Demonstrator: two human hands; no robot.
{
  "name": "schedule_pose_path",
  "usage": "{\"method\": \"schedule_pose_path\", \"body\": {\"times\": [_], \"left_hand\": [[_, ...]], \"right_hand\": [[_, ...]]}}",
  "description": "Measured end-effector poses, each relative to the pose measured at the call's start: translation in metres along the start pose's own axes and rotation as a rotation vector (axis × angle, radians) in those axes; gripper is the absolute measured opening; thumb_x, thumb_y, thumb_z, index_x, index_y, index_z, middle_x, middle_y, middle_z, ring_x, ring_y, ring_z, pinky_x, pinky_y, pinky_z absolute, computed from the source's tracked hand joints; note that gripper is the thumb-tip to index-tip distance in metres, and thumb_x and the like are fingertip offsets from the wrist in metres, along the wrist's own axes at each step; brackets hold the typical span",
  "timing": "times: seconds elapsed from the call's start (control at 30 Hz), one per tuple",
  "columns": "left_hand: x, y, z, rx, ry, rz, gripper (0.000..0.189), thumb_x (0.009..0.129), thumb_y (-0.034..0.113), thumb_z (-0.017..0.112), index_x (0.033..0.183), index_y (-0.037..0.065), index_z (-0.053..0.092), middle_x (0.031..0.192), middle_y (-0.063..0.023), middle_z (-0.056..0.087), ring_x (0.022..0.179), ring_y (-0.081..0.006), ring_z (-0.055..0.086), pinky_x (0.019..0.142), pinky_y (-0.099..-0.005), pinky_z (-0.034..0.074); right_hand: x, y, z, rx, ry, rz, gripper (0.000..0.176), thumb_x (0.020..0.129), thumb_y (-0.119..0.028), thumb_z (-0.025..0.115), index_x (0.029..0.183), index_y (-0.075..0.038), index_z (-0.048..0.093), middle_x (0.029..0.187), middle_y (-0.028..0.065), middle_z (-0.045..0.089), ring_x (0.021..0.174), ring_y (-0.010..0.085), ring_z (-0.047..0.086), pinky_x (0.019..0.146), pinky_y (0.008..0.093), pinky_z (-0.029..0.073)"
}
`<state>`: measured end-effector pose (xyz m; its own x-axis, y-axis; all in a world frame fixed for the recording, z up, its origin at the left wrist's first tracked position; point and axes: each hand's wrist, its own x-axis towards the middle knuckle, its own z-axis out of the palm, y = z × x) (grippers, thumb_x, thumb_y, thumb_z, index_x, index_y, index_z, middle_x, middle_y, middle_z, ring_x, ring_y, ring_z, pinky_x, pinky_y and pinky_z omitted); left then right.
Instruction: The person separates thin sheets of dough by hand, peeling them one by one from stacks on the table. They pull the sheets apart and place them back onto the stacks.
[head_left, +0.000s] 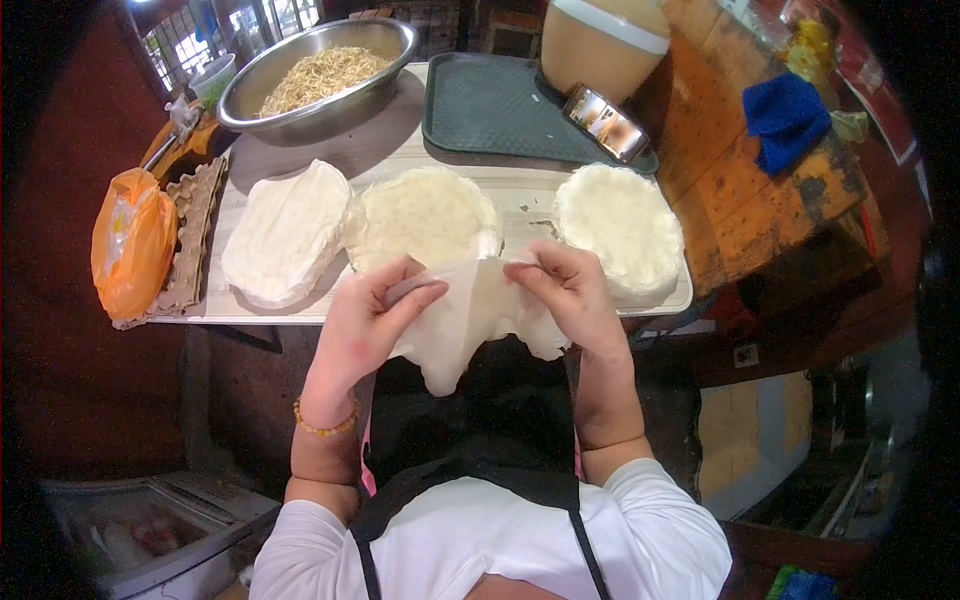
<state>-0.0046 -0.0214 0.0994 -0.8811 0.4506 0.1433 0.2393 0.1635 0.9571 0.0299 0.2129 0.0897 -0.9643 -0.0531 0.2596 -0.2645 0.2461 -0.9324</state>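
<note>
Between my two hands hangs a thin, whitish spring roll wrapper (455, 325), its lower edge drooping past the table's front edge. My left hand (375, 315) pinches it on the left side, thumb against fingers. On the other side my right hand (562, 290) pinches its upper right part. Just behind the wrapper lies a round stack of wrappers (425, 212), partly covered by it. A folded-looking pale stack (285, 235) rests to the left, and another round stack (618, 228) sits to the right.
A steel bowl (232, 105) of shredded pale filling stands at the back left. Beside it is a dark tray (480, 110) with a phone (607, 123) on its edge, near a tan container (600, 50). An orange bag (135, 240) and egg carton (195, 240) lie left; a blue cloth (785, 120) right.
</note>
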Motion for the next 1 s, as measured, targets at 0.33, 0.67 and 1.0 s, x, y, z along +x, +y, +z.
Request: {"method": "schedule_pose_path", "body": {"times": [0.33, 0.67, 1.0], "left_hand": [[0.009, -0.003, 0.003, 0.210, 0.140, 0.433, 0.011, 0.085, 0.006, 0.067, 0.087, -0.003, 0.063, 0.075, -0.0070, 0.063, 0.063, -0.0148, 0.056, 0.056, -0.0268, 0.042], [0.003, -0.002, 0.013, 0.208, 0.056, 0.180, 0.019, 0.085, 0.016, 0.069, 0.085, -0.001, 0.061, 0.063, -0.0136, 0.056, 0.051, -0.0188, 0.050, 0.051, -0.0319, 0.039], [0.006, -0.004, 0.013, 0.384, 0.185, 0.161, 0.011, 0.087, 0.012, 0.063, 0.086, 0.002, 0.061, 0.054, -0.0131, 0.048, 0.045, -0.0191, 0.046, 0.047, -0.0312, 0.035]], "right_hand": [[0.004, 0.008, 0.008, -0.071, 0.041, -0.122, 0.015, 0.088, -0.013, 0.066, 0.097, 0.000, 0.065, 0.079, 0.0030, 0.065, 0.078, 0.0053, 0.057, 0.070, 0.0226, 0.046], [0.007, 0.003, 0.027, -0.004, -0.048, -0.084, 0.014, 0.088, -0.008, 0.066, 0.097, 0.002, 0.064, 0.077, 0.0081, 0.065, 0.074, 0.0089, 0.062, 0.067, 0.0272, 0.052], [0.002, 0.000, 0.020, -0.204, 0.152, -0.089, 0.013, 0.087, -0.005, 0.062, 0.099, 0.000, 0.065, 0.082, 0.0135, 0.068, 0.073, 0.0137, 0.065, 0.067, 0.0295, 0.052]]}}
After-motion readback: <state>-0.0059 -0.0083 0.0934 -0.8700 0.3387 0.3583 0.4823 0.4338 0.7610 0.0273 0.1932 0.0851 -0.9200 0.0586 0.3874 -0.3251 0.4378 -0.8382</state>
